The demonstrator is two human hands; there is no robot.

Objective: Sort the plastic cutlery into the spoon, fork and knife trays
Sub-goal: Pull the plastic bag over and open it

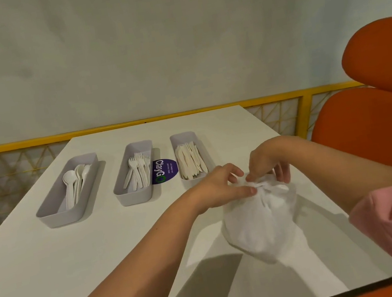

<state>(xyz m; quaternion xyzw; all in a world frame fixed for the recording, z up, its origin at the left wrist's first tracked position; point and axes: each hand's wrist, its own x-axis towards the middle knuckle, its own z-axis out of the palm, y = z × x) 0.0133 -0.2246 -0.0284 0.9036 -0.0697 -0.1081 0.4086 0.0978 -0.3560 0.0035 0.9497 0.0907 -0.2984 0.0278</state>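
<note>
I have both hands on the white bag [262,220], which sits on the surface [53,265] just below them. My left hand [219,187] pinches the bag's gathered top between thumb and fingers. My right hand [268,161], just beside it, pinches the same bunched neck. Beyond the left hand and off to its left stand three grey trays in a row. The knife tray [182,136] is nearest the hands, then the fork tray [133,198], and the spoon tray [52,215] is farthest.

A casual eatery's dining area; orange padded seat [391,119]; yellow railing [31,142]; white bench [53,265] bearing a purple "ClayGo" sticker [165,170].
</note>
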